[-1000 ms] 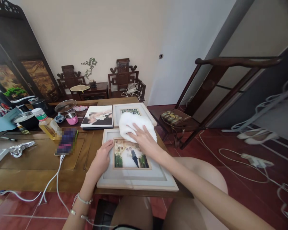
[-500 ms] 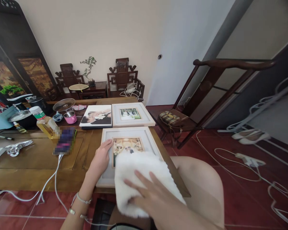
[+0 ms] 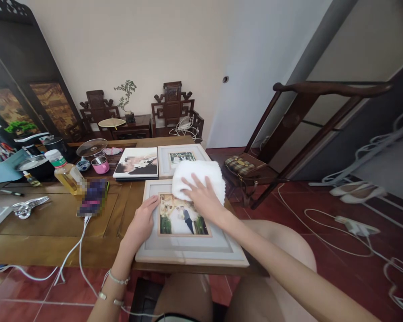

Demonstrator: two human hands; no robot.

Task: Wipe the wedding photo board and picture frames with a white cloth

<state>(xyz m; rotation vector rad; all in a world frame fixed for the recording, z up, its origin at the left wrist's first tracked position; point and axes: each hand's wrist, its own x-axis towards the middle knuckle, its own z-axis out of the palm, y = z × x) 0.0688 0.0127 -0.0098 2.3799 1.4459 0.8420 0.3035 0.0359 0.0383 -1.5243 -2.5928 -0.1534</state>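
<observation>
A white-framed photo (image 3: 188,250) lies flat at the near edge of the wooden table (image 3: 47,228). My left hand (image 3: 141,223) rests flat on the frame's left side, fingers spread. My right hand (image 3: 203,197) presses a white fluffy cloth (image 3: 198,176) onto the frame's far right corner, fingers stretched out over it. Behind it lie a second white-framed photo (image 3: 183,158) and a white photo book (image 3: 137,163).
A phone (image 3: 93,197) with a white cable, an oil bottle (image 3: 66,175), a pink cup (image 3: 100,165), a small fan (image 3: 91,147) and metal tongs (image 3: 27,208) sit on the left of the table. A dark wooden chair (image 3: 289,129) with a checked pouch (image 3: 241,164) stands right. Cables cross the red floor.
My right hand swept the cloth from the frame's far side down to its near edge, then back up to the far right corner. My left hand stayed on the frame.
</observation>
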